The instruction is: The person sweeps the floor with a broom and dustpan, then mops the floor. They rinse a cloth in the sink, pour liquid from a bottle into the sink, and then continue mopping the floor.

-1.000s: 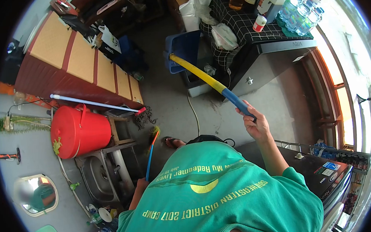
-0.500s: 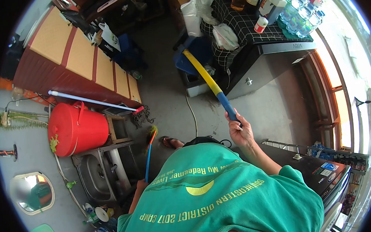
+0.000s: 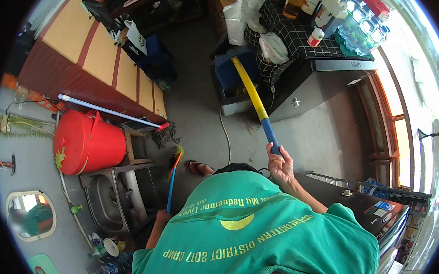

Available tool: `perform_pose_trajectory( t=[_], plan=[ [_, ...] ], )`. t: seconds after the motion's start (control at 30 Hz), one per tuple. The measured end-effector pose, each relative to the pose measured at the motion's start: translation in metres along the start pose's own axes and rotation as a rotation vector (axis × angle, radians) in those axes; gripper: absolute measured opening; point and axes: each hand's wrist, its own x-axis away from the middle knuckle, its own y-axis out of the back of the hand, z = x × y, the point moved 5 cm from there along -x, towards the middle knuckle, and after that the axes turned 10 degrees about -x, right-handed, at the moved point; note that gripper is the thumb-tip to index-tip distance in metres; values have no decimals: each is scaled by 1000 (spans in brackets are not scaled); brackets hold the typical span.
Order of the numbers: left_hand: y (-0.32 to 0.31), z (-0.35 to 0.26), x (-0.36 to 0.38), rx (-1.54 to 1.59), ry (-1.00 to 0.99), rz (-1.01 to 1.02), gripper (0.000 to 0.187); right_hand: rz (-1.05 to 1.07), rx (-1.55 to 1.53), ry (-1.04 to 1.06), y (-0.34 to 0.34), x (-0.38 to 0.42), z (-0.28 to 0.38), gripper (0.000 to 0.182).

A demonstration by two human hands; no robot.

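Note:
My right hand (image 3: 281,167) is closed round the blue lower end of a long handle (image 3: 250,92), yellow higher up. The handle runs up to a dark blue dustpan (image 3: 236,69) beside the cloth-covered fridge. At the lower left, my left hand (image 3: 163,217) is at the end of a thin blue and orange stick (image 3: 171,185), largely hidden by the green shirt. Yellow-green bristles (image 3: 178,152) top that stick, near my sandalled foot (image 3: 199,167).
A red lidded bucket (image 3: 88,143) stands by a metal sink (image 3: 103,195) on the left. A mop (image 3: 114,112) leans along the cabinet (image 3: 94,59). Bottles (image 3: 360,28) crowd the fridge (image 3: 306,90). A hose (image 3: 226,131) lies on the floor.
The handle and dustpan appear slightly further right and more upright. My right hand is a little lower in view. The whole view has shifted slightly.

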Motion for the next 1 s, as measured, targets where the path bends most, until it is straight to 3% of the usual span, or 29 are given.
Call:
perform_pose_trajectory(
  t=[0.17, 0.23, 0.3, 0.37, 0.43, 0.47, 0.63, 0.73, 0.9, 0.93, 1.0],
  plan=[
    [6, -8, 5, -46, -16, -17, 38, -7, -66, -85, -18, 3, -18, 28],
    [-9, 3, -17, -157, -134, -90, 40, -19, -53, -118, -15, 4, -16, 27],
    [-12, 3, -26, -157, -110, -92, 41, -28, -3, -157, -19, 3, -20, 26],
    [-10, 0, -29, -150, -48, -73, 41, -33, 105, -65, -19, 4, -17, 26],
    [-11, 1, -28, -149, 25, -48, 42, -8, 152, -106, -23, 4, -20, 46],
    [-12, 3, -32, -156, 44, -38, 42, 11, 171, -127, -34, 2, -29, 46],
    [-25, 14, -32, -237, 141, 12, 44, -78, 582, -42, -58, 17, -67, 49],
    [15, -12, 20, 0, 297, -90, 48, -99, 813, -80, -69, 21, -84, 54],
    [10, 23, 26, 27, 290, -119, 51, -184, 1240, -142, -80, -14, -102, 59],
    [-1, 38, 21, -10, 136, -244, 51, -194, 1397, -164, -78, -27, -105, 60],
    [4, 46, 40, -99, 261, -152, 50, -132, 1621, -200, -82, -61, -126, 57]
  ],
)
